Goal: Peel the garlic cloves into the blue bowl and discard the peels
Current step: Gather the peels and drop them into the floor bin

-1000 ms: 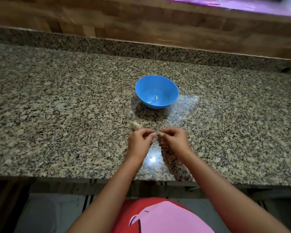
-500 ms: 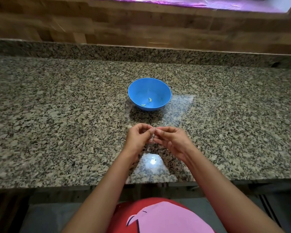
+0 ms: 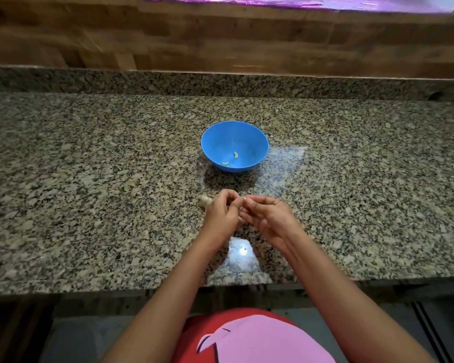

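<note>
A blue bowl [image 3: 257,142] stands on the granite counter [image 3: 89,205], with two peeled garlic cloves [image 3: 235,154] lying inside it. In front of the bowl my left hand [image 3: 222,213] and my right hand [image 3: 269,216] meet fingertip to fingertip. Both pinch a small garlic clove [image 3: 244,198], of which only a pale tip shows between the fingers. The rest of the garlic bulb [image 3: 205,200] lies on the counter just left of my left hand, partly hidden by it.
A raised granite ledge [image 3: 220,82] and a wooden wall [image 3: 220,40] run along the back. The counter's front edge [image 3: 116,292] is close to my body. A bright light reflection [image 3: 240,251] shines on the counter below my hands.
The camera view has shifted, so the bowl and the wall sit differently in the frame. My hands stay together on the clove, and the garlic bulb shows again beside my left hand.
</note>
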